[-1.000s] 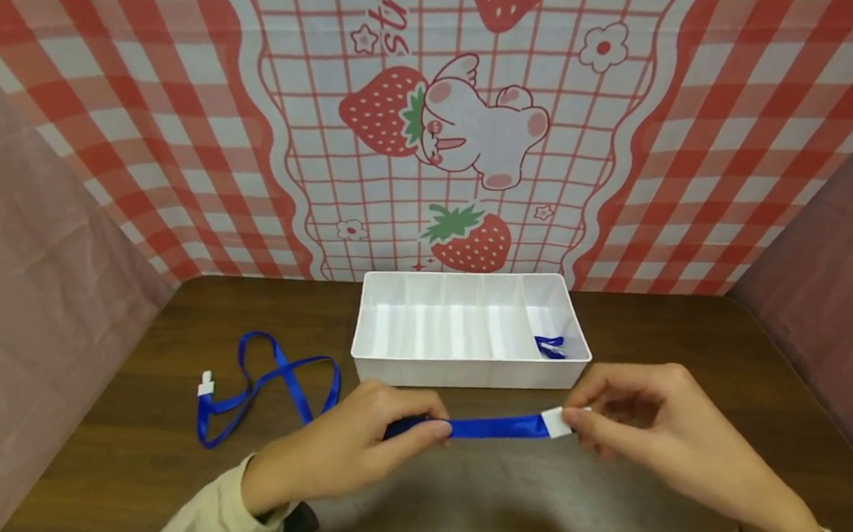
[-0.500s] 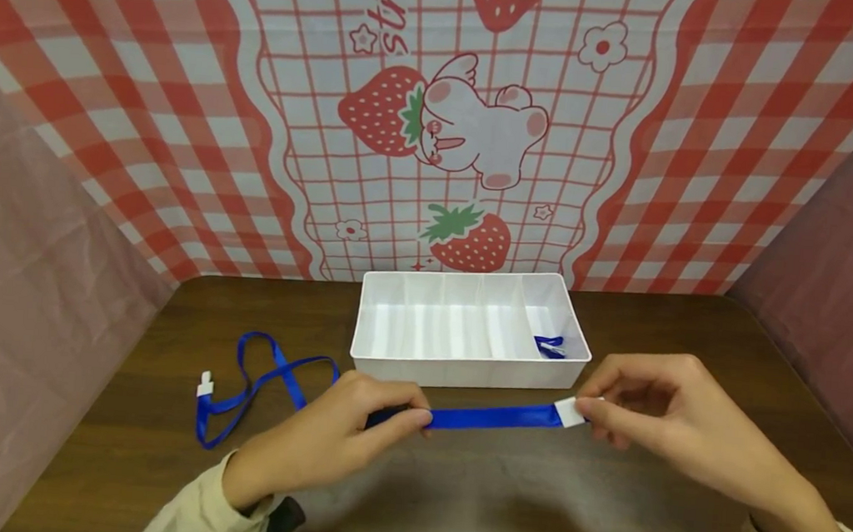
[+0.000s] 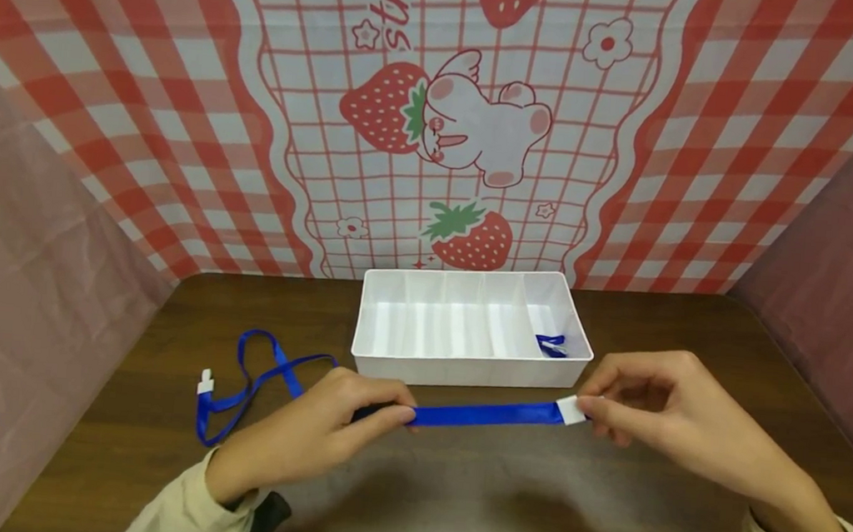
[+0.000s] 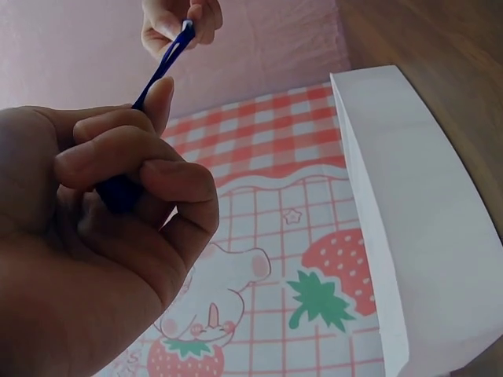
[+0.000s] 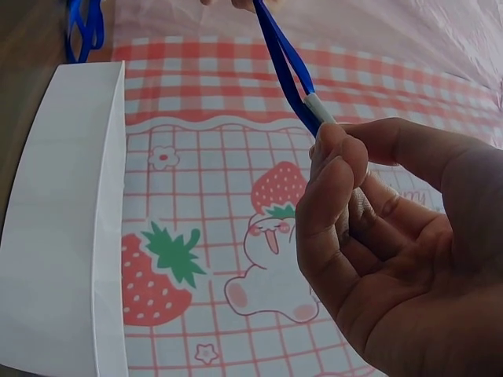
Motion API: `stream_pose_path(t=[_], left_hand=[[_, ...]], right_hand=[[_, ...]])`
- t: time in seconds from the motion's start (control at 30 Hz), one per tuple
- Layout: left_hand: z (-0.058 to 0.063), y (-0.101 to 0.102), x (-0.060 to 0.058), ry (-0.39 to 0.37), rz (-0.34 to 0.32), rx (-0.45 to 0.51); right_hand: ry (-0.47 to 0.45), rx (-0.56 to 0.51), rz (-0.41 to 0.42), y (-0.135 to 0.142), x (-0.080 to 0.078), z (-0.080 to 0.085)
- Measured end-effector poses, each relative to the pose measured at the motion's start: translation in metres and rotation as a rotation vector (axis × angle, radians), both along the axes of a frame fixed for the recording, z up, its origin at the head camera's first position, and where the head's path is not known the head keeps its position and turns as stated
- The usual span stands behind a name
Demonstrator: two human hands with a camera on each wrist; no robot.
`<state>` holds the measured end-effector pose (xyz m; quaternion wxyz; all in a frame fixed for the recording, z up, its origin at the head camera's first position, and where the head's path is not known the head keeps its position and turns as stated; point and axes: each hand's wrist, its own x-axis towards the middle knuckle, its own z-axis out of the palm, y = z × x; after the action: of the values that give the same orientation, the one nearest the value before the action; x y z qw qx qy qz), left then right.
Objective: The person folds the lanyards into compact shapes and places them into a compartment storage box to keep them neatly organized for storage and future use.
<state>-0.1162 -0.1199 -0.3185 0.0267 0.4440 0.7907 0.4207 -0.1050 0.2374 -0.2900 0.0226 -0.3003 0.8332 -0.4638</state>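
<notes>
A blue lanyard point(image 3: 486, 414) is stretched nearly level between my two hands, in front of the box. My right hand point(image 3: 673, 423) pinches its white plastic end point(image 3: 571, 410) between thumb and fingertips. At the other side my left hand point(image 3: 324, 425) grips the strap, and in the left wrist view some blue band point(image 4: 119, 192) shows inside the curled fingers. From the right wrist view the strap point(image 5: 283, 67) is seen as two layers running into the white piece point(image 5: 318, 108). How the strap is folded inside my left hand is mostly hidden.
A white divided box point(image 3: 466, 373) stands at the back of the dark wooden table point(image 3: 662, 330). Its rightmost compartment holds a bundled blue lanyard point(image 3: 551, 346). Another blue lanyard point(image 3: 260, 378) with a white clip point(image 3: 205, 381) lies loosely looped at the left. A strawberry-print cloth point(image 3: 460, 219) hangs behind.
My left hand has slid left along the strap, so a longer stretch shows between the hands. My right hand has moved slightly right and up with the white end.
</notes>
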Motion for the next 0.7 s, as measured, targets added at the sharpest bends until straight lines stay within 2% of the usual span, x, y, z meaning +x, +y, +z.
stream_pose_path(t=[0.2, 0.5, 0.7], left_hand=[[-0.001, -0.008, -0.002, -0.036, 0.002, -0.019], [-0.004, -0.025, -0.005, -0.017, 0.028, -0.009], [-0.002, -0.033, -0.006, -0.125, 0.004, 0.023]], right_hand=[[0.005, 0.002, 0.003, 0.003, -0.002, -0.003], [-0.008, 0.036, -0.021, 0.003, -0.006, -0.003], [-0.029, 0.043, -0.007, 0.004, -0.011, -0.007]])
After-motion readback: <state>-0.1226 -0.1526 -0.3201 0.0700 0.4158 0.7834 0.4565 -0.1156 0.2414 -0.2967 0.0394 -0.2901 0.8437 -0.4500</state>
